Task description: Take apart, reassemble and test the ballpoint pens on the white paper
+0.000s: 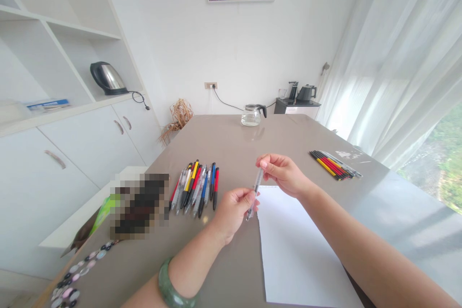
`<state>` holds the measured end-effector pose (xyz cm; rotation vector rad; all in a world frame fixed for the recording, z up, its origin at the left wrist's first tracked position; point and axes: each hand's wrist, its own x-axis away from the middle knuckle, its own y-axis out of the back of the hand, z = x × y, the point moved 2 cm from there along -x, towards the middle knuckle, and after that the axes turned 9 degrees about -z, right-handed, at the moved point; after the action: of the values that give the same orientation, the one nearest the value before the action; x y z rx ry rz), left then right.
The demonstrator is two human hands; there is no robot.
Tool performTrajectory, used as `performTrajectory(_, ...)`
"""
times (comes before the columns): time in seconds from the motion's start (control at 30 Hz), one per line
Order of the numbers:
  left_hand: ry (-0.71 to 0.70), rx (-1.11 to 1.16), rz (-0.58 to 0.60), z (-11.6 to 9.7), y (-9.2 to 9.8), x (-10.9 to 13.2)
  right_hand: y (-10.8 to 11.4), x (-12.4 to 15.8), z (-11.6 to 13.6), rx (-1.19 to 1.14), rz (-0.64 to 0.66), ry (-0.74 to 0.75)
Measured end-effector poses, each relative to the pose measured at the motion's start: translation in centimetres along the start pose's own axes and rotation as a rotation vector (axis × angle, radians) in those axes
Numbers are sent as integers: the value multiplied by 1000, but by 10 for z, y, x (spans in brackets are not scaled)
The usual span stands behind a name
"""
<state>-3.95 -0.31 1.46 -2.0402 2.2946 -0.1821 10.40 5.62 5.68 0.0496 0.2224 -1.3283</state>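
Note:
A clear pen [257, 184] is held tilted between my two hands, above the top left corner of a white sheet of paper [296, 245]. My left hand [234, 211] pinches its lower part between thumb and fingers. At the upper end, the thumb and fingertips of my right hand [283, 172] are closed on the same pen. Left of my hands lies a loose group of pens [197, 187], clear, red, yellow, blue and black. On the right side of the table, another group of pens [334, 164] lies in a neat row.
A glass pot [251, 115] with a black handle stands at the table's [224, 149] far edge. A beaded strap [84, 265] and a blurred dark object [140, 207] lie at the left. A kettle [110, 78] sits on the shelf; a white curtain [382, 48] hangs right.

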Motion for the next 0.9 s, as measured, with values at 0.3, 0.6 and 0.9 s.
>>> performTrajectory(0.3, 19, 3, -31, 0, 1, -1, 1, 0, -2, -42, 21, -73)
performTrajectory(0.6, 53, 55, -8, 5, 1, -1, -2, -1, -2, 22, 5, 34)
performTrajectory(0.9, 95, 37, 92, 1, -1, 2, 1, -2, -9, 28, -48, -9)
